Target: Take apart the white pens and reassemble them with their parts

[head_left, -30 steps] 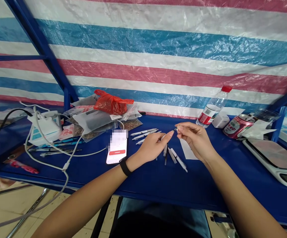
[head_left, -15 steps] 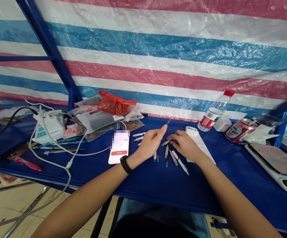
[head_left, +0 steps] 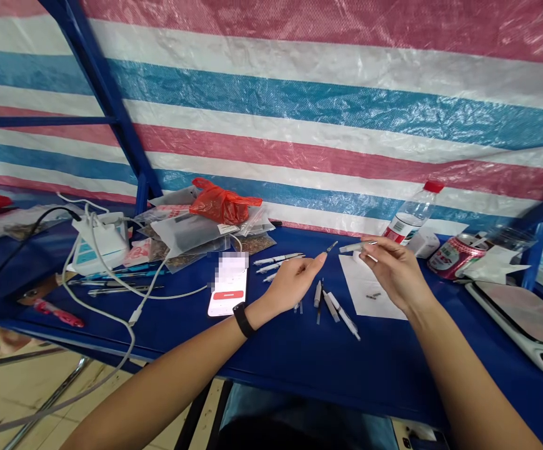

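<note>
My left hand (head_left: 297, 282) is closed in a pinch, with a thin pen refill (head_left: 332, 246) sticking out past the thumb, its narrow end pointing up and right. In my right hand (head_left: 390, 265), a short white-grey pen barrel (head_left: 350, 248) is gripped between thumb and fingertips, raised above a white paper sheet (head_left: 353, 289). The barrel and the refill point toward each other but stay apart. Below and between the hands lie loose grey pen barrels (head_left: 330, 307) and a white pen (head_left: 345, 317). Several more white pens (head_left: 275, 259) rest beyond my left wrist.
A phone (head_left: 227, 284) lies by my left wrist, beside white cables (head_left: 133, 312) and a power strip (head_left: 100, 247). Bags and a red plastic bag (head_left: 222, 203) are behind. At right stand a bottle (head_left: 407, 215), a can (head_left: 456, 255) and a scale (head_left: 519, 312).
My right hand has lifted off the table and moved right, carrying the pen barrel up. Small grey bits on the paper are now uncovered. My left hand still holds the refill.
</note>
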Tool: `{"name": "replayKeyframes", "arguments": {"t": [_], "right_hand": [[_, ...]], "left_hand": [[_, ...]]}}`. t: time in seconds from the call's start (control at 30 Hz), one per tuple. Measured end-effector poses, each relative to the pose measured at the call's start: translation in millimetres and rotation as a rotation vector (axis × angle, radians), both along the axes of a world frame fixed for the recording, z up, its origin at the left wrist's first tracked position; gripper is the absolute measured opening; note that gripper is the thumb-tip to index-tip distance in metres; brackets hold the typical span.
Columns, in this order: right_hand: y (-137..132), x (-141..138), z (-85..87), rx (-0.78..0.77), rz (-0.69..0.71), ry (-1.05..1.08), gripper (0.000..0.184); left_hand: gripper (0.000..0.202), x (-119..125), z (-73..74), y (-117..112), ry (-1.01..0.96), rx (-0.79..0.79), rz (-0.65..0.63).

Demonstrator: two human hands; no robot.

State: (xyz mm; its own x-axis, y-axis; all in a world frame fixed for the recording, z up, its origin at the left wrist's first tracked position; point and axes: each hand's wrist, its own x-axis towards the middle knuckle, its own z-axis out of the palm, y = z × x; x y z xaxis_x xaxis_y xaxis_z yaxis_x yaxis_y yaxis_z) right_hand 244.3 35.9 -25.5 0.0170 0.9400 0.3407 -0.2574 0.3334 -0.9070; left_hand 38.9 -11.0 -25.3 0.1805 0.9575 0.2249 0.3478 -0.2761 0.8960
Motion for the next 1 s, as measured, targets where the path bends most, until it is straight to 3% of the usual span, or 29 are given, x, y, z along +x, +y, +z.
{"name": "replayKeyframes", "arguments": {"t": [0.1,0.27,0.53,0.8,1.0], "right_hand": [[-4.7,0.1,6.4,-0.063,0.039,0.168,0.036],[-10.7,-2.2,10.4,-0.051,0.151,0.182,0.036],[-7.7,-1.7,3.9,0.104,-0.017,0.116,0.038],[-13.4,-9.3,7.6,0.023,0.057,0.198,0.034],[-13.7,-8.7,5.8,0.108,0.032,0.05,0.033]], "left_hand": [[0.067,2.1,0.0,-3.1,0.011,-0.007,-0.029],[0.07,5.5,2.8,-8.0,0.005,-0.023,-0.071],[0.069,7.0,0.0,-8.2,0.044,0.007,-0.107],[0.067,5.7,-4.2,-6.6,0.045,-0.02,-0.105],[0.067,5.6,-4.0,-6.6,0.059,-0.027,-0.099]]}}
